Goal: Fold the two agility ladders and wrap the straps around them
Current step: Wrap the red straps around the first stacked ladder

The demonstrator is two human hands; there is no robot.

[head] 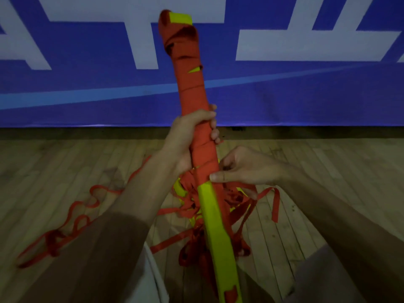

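A bundle of yellow ladder rungs [215,226] stands nearly upright in front of me, its upper half bound in red strap [192,84]. My left hand [188,138] grips the wrapped middle of the bundle, fingers curled round it. My right hand [238,169] pinches the red strap at the lower edge of the wrapping, thumb pressed against the bundle. Loose red strap loops [196,206] hang around the bare yellow lower part. A long tail of red strap [72,217] trails across the floor to the left.
A wooden plank floor [328,182] lies under everything. A blue banner with white lettering [306,84] covers the wall straight ahead. My knees in light trousers show at the bottom edge.
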